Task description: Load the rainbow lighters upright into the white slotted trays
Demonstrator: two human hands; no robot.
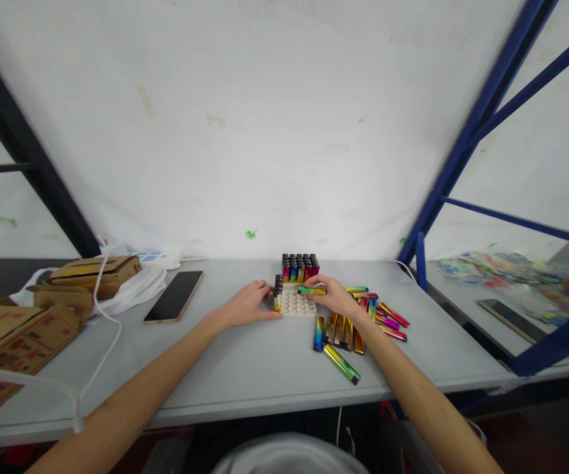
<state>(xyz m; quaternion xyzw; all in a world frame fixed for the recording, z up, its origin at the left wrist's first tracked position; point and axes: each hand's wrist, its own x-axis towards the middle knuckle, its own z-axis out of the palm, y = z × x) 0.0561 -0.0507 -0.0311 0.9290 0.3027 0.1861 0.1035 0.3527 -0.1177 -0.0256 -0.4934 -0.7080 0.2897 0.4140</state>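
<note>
A white tray with round holes (298,304) sits on the table in front of me. Black-topped lighters (300,268) stand upright in several rows at its far end. Along its left edge is another short row of upright lighters (277,294). My left hand (252,304) is curled around this left side, thumb at the tray's near corner and fingers beside the row. Pinched in my right hand (336,296), a green and yellow lighter (310,290) lies roughly level above the holes. Part of the tray's right side is hidden by that hand.
Loose shiny lighters (342,332) lie in a pile right of the tray, partly under my right forearm. A green lighter (341,364) lies nearest the front edge. To the left are a phone (174,296), cardboard boxes (32,336) and a white cable (97,289). Blue frame bars (454,158) rise at right.
</note>
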